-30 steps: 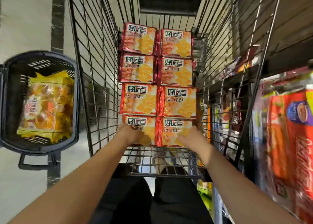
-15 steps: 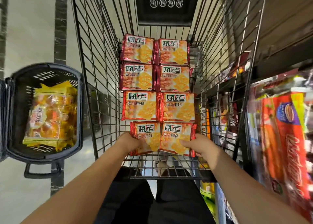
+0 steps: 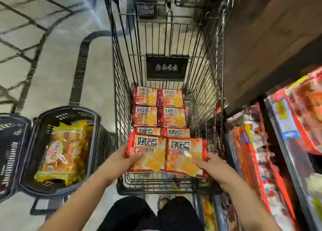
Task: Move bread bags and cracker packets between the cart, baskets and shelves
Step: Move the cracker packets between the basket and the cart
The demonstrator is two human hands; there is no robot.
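Observation:
Two red cracker packets are lifted side by side above the near end of the wire cart (image 3: 122,98). My left hand (image 3: 120,162) grips the left cracker packet (image 3: 148,154) at its near left corner. My right hand (image 3: 209,168) grips the right cracker packet (image 3: 185,156) at its near right corner. Several more red cracker packets (image 3: 158,112) lie flat in two columns on the cart floor; the nearest pair is partly hidden under the lifted ones. A yellow bread bag (image 3: 64,150) lies in the dark plastic basket (image 3: 97,131) on the floor to the cart's left.
Shelves (image 3: 278,94) with red and multicoloured snack packs (image 3: 252,161) run along the cart's right side. A black sign panel (image 3: 166,67) hangs on the cart's far wall. A second dark basket (image 3: 10,143) sits at the left edge. My legs stand behind the cart.
Both hands have raised the nearest pair of cracker packets off the cart floor toward me. The view has tilted up, showing more of the cart's far end.

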